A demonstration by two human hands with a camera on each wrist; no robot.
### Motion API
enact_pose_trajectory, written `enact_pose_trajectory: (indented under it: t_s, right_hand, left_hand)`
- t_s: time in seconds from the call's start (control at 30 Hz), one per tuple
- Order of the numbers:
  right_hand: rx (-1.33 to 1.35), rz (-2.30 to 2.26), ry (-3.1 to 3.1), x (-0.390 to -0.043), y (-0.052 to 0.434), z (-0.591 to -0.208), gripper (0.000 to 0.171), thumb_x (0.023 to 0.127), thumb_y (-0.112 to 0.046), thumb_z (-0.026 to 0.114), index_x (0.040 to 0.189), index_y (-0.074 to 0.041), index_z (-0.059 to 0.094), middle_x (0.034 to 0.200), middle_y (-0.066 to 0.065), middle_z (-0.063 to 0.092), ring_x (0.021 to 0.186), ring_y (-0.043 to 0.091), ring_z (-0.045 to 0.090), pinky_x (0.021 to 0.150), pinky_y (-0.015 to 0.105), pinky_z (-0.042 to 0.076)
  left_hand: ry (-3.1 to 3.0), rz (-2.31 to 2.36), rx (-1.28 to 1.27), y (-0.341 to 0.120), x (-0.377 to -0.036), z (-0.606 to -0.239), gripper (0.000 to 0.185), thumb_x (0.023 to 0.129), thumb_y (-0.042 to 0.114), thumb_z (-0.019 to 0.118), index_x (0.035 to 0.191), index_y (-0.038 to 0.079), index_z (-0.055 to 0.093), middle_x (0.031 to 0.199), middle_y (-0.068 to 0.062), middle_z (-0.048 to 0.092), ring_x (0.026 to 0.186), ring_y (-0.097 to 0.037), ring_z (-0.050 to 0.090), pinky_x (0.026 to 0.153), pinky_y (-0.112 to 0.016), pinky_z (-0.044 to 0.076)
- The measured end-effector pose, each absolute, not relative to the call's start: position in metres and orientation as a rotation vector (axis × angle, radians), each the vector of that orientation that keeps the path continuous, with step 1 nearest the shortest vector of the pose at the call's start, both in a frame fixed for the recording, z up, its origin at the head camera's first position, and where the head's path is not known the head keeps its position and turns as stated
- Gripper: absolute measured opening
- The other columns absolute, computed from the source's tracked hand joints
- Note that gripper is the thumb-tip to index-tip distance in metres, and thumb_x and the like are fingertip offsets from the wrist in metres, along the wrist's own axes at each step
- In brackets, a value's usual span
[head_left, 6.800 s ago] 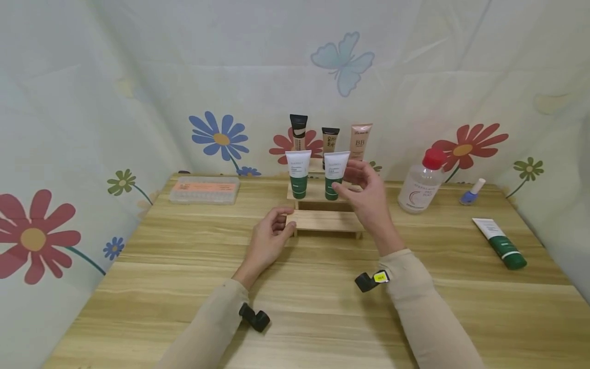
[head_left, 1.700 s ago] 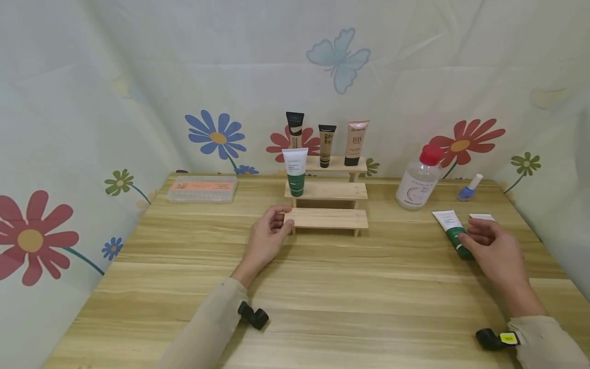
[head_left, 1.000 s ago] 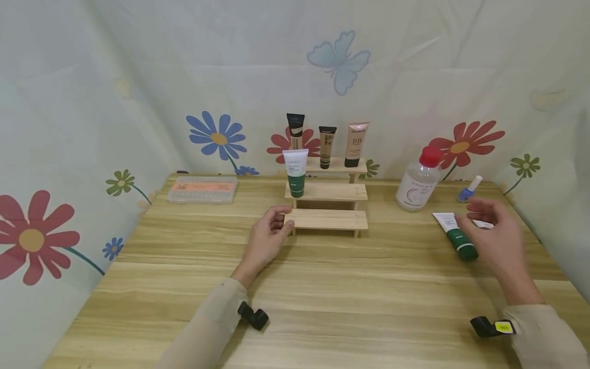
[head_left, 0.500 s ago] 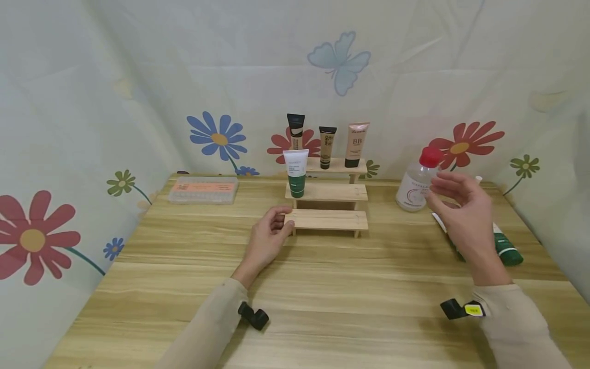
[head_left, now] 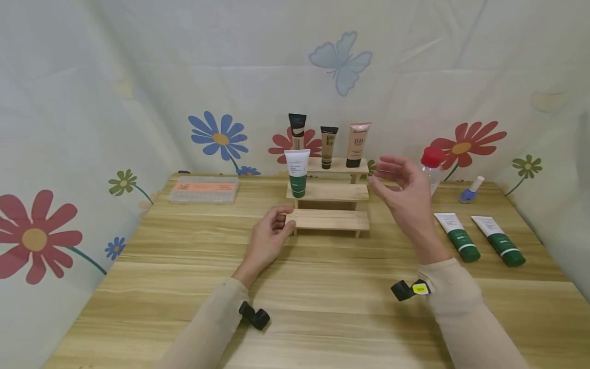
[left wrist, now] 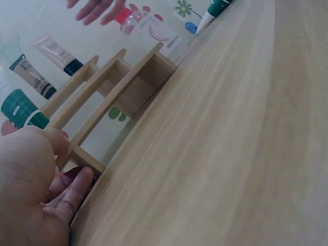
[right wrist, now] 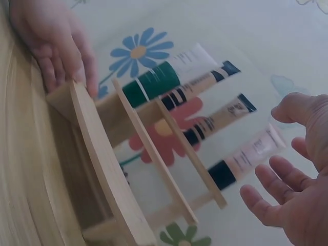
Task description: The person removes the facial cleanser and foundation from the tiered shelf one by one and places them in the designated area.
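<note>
**Left hand steadies the stepped rack, right hand hangs empty beside it**

The left hand rests on the bench at the left end of the wooden rack, its fingers curled against the end of the lowest of the 3 steps, thumb on top. The right hand is raised in the air just right of the rack, level with the middle step, fingers spread and loosely bent, holding nothing.

On the middle step 1 white-and-green tube stands upright on its cap at the left end. On the top step stand 3 tubes: a black-capped one, a tan one and a pink BB tube.

To the right on the bench, 2 more white-and-green tubes lie side by side, apart from each other, caps toward the person. Behind the right hand is a clear bottle with a red cap, partly hidden, and a blue nail polish bottle farther right. A flat clear box lies at the back left.
</note>
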State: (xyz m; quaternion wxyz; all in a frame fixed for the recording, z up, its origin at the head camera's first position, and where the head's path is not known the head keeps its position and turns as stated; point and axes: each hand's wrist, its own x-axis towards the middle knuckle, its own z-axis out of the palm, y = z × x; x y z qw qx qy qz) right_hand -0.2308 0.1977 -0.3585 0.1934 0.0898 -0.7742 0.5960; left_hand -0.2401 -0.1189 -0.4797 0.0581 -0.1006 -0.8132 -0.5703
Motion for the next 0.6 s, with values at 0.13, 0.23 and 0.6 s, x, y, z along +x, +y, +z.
enact_pose_trajectory:
  t_s: [0.13,0.23,0.6]
  right_hand:
    - [0.317,1.762,-2.134,-0.242,0.175,-0.362,0.052,0.101,-0.014,0.084,0.148,-0.004,0.063,0.142,0.021,0.068,0.13,0.036,0.07,0.1,0.023,0.06]
    - [0.356,1.799,-2.107,-0.249,0.16,-0.369,0.054,0.1,-0.012,0.085,0.149,-0.005,0.064,0.141,0.019,0.069,0.128,0.034,0.07,0.1,0.027,0.061]
    - [0.444,1.885,-2.06,-0.265,0.111,-0.384,0.059,0.099,-0.009,0.086,0.152,-0.004,0.061,0.143,0.022,0.068,0.128,0.033,0.07,0.107,0.049,0.061]
  left_hand:
    - [-2.46,-1.729,-0.307,-0.119,-0.24,-0.479,0.032,0.112,0.022,0.072,0.143,0.017,0.069,0.117,-0.008,0.076,0.104,-0.021,0.074,0.092,-0.035,0.063]
    - [-2.457,-1.729,-0.311,-0.119,-0.24,-0.48,0.031,0.112,0.022,0.072,0.142,0.017,0.069,0.116,-0.008,0.075,0.104,-0.022,0.074,0.092,-0.035,0.063]
    - [-2.451,-1.733,-0.324,-0.119,-0.241,-0.481,0.031,0.112,0.021,0.071,0.143,0.016,0.069,0.116,-0.009,0.075,0.103,-0.021,0.074,0.09,-0.031,0.063]
